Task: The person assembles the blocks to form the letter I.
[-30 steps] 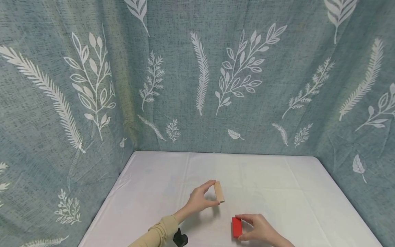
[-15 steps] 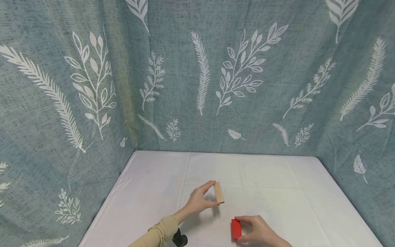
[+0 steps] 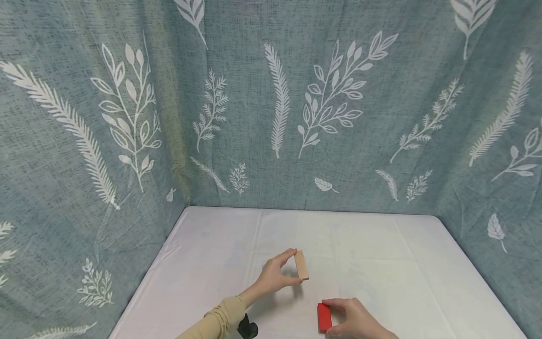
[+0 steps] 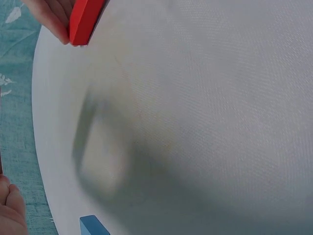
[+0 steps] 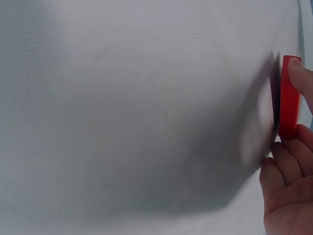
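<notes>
In the head view my left hand (image 3: 274, 277) pinches a plain wooden block (image 3: 301, 265) by its two ends, thumb at the near end and fingers at the far one. The block's shadow falls apart from it, so it hangs above the white table. Closer to me and to the right, my right hand (image 3: 353, 318) pinches a red block (image 3: 324, 318) by its ends in the same way. In the right wrist view a shadow lies beside the red block; I cannot tell whether it touches the cloth. A blue block (image 4: 93, 225) shows at the bottom of the left wrist view.
A white cloth covers the table (image 3: 381, 263). Green-blue curtains (image 3: 254, 117) with white leaf prints stand behind it and along both sides. A small black object (image 3: 247, 327) shows by the left sleeve (image 3: 220, 318).
My right hand has drawn the red block slightly toward me. The left hand with the wooden block has stayed almost still.
</notes>
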A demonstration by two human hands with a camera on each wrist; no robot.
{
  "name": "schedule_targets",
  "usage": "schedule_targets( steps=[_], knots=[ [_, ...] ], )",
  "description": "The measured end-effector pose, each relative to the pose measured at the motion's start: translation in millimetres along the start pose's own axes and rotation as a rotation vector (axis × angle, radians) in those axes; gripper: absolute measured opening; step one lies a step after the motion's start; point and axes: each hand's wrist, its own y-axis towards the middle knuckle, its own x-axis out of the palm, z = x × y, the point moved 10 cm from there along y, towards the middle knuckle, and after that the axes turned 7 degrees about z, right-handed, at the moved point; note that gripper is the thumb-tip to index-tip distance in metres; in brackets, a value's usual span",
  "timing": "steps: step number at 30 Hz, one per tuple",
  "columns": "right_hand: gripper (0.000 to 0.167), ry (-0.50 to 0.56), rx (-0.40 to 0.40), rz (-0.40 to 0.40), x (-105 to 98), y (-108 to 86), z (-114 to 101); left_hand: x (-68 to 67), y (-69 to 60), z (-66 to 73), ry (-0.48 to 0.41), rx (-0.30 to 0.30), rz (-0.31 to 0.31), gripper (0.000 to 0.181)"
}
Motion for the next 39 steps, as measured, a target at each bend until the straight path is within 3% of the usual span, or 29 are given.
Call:
schedule_targets(
  steps=[9, 23, 39],
  knots=[
    [0.065, 0.034, 0.049, 0.004, 3, -1.9, 9, 1.3, -1.5, -0.3, 0.006, -0.001, -0.006, 0.076],
    [0.065, -0.016, 0.025, 0.017, 6, -3.1, 10, 2.4, -2.3, -2.0, 0.012, 0.003, 0.006, 0.076],
    [0.069, 0.007, 0.019, 0.005, 9, -4.4, 12, 3.7, -4.7, -3.4, -0.004, 0.009, -0.009, 0.075]
  ],
)
